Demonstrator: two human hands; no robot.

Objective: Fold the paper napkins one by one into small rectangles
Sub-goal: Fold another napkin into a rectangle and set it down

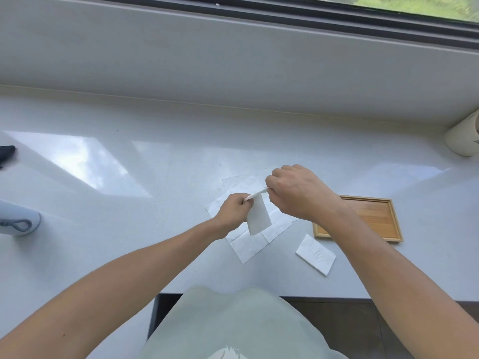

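Observation:
A white napkin (pixel 258 217), folded and hanging down, is held in the air above the counter. My left hand (pixel 232 209) pinches its top left corner. My right hand (pixel 295 189) pinches the top right corner, so the upper edge runs between both hands. Under them lie unfolded white napkins (pixel 246 246), spread flat and overlapping on the white counter. A small folded napkin rectangle (pixel 315 254) lies to the right, just in front of the wooden tray.
A shallow wooden tray (pixel 395 224) sits right of my hands, partly behind my right forearm. A cream cup (pixel 462 137) stands at the far right edge. A white appliance (pixel 19 222) and a dark object (pixel 6 154) are at the left. The counter's front edge (pixel 324 296) runs below.

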